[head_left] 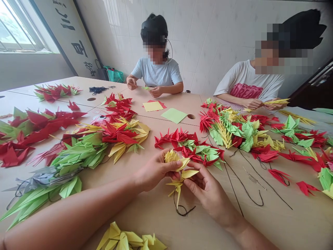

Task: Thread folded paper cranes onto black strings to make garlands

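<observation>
Yellow folded paper cranes are strung close together between my two hands, above the table. My left hand is closed around the upper cranes, thumb pressed on top. The fingers of my right hand pinch the lower right crane by its edge. From the bottom crane a black cord hangs in a loop onto the tabletop. Just beyond my hands lies a string of red and green cranes. More yellow cranes sit at the near edge, below my left forearm.
Long garlands of green cranes and red cranes cover the left side. A mixed heap lies at right, with loose black cords. Green paper and yellow paper lie mid-table. Two people sit opposite, handling paper.
</observation>
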Tool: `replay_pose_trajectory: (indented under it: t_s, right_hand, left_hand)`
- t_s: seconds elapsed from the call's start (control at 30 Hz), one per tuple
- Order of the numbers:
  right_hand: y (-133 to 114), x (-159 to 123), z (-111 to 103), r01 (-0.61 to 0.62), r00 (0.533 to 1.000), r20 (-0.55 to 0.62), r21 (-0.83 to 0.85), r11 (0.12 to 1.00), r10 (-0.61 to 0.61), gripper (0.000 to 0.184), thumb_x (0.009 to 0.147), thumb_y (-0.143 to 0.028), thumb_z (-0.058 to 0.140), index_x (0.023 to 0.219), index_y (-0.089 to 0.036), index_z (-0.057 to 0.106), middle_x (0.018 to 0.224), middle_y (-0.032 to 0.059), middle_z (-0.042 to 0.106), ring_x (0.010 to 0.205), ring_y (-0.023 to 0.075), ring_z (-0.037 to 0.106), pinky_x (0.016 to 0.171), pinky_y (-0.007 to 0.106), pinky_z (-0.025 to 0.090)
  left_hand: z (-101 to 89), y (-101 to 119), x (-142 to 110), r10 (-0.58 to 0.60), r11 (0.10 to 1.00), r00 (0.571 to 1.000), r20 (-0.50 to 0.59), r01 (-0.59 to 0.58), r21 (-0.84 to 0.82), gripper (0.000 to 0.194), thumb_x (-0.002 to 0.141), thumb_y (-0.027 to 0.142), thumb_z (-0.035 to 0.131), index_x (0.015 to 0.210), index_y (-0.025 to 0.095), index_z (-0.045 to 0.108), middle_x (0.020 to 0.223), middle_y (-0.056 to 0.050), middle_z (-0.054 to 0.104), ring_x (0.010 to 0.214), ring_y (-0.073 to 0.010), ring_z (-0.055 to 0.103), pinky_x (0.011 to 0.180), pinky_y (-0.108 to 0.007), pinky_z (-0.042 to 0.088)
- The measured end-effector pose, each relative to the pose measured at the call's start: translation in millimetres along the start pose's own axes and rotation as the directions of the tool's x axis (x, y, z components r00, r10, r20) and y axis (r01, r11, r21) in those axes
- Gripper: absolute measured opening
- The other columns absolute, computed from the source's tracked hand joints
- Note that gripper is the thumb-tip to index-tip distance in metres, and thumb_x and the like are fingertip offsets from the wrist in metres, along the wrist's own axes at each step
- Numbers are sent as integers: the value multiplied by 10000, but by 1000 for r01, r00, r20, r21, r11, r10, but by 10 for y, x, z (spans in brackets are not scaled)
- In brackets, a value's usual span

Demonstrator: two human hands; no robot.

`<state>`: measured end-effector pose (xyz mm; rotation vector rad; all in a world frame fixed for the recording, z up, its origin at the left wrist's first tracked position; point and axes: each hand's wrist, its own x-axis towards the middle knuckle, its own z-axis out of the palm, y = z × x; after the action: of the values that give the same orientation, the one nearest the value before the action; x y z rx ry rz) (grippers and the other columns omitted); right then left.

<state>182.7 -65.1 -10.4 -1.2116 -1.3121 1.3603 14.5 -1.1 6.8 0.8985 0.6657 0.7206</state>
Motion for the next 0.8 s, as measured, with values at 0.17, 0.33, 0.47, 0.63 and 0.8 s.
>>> replay_pose_trajectory:
  t_s: [0.17, 0.33, 0.47, 0.63, 0.8]
  right_hand:
    - [22, 24, -18, 18, 999, -47, 9, 1000, -17, 186, 800, -343, 673, 946, -235, 632, 874, 22, 673, 847, 177, 621, 764, 276, 490]
    - [-28, 33, -29, 44, 990, -131, 8, 999, -43, 154, 765, -355, 699, 828, -222, 655, 786, 17, 657, 744, 160, 602, 686, 252, 493]
    - [-52, 13, -25, 163, 971, -163, -91, 982, -176, 80, 803, -314, 652, 818, -235, 646, 793, 9, 629, 728, 147, 585, 670, 236, 490]
    - [-22, -4, -29, 284, 950, -75, -199, 938, -304, 67, 868, -265, 554, 863, -240, 617, 807, 7, 585, 692, 135, 551, 636, 234, 474]
    - [3, -25, -25, 184, 983, 24, -167, 969, -182, 135, 899, -300, 497, 1002, -246, 566, 788, 3, 580, 676, 136, 563, 610, 238, 486]
  left_hand:
    - [-29, -42, 20, 26, 990, 994, -102, -11, 141, 336, 692, 336, 748, 782, 176, 466, 623, 51, 578, 515, -64, 555, 532, -181, 480]
    - [-19, -86, 19, 79, 967, 995, -59, -62, 246, 347, 703, 367, 730, 776, 178, 449, 639, 56, 562, 560, -81, 578, 560, -202, 497]
    - [-3, -95, 12, 83, 966, 996, -24, -75, 249, 339, 715, 359, 720, 788, 172, 448, 670, 46, 566, 609, -94, 598, 590, -212, 509]
    - [-9, -99, 15, 67, 962, 997, -32, -56, 268, 346, 722, 376, 709, 787, 171, 437, 666, 52, 553, 609, -92, 591, 601, -230, 523]
    - [-25, -102, 25, 75, 969, 997, -29, -66, 237, 335, 708, 347, 730, 814, 162, 471, 637, 54, 563, 556, -66, 565, 542, -179, 504]
